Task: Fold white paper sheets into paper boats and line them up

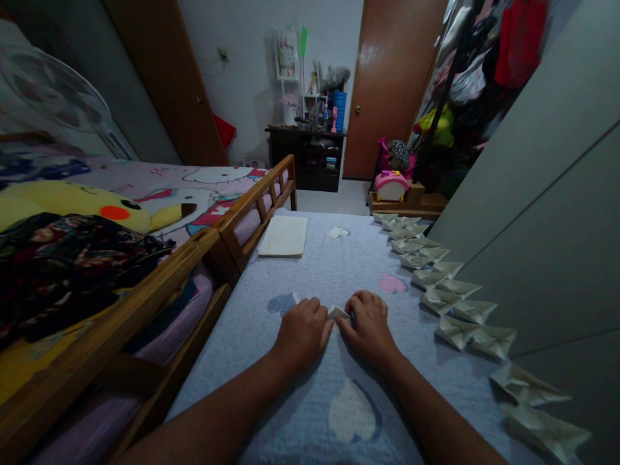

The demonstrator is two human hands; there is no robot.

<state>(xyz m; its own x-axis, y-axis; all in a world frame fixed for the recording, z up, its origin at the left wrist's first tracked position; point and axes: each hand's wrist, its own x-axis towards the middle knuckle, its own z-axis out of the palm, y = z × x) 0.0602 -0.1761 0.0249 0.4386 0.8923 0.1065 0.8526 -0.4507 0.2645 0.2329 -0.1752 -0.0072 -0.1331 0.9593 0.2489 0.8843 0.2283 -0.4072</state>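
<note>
Between my two hands is a small piece of folded white paper (338, 313), mostly covered by the fingers. My left hand (303, 330) grips its left side with the fingers curled and the thumb along the near edge. From the other side my right hand (369, 326) pinches it, thumb pointing in toward the middle. Both hands rest low over the pale blue bedspread (252, 336). Along the right side of the bed runs a double row of folded paper boats (455, 332). Farther off on the left lies a stack of white paper sheets (283, 236).
A wooden bed rail (227, 226) borders the left side, with a second bed, a yellow plush toy (82, 203) and dark cloth beyond it. Pale cabinet doors (547, 245) close off the right. At the back stand a dark shelf unit (307, 158) and a wooden door (387, 84).
</note>
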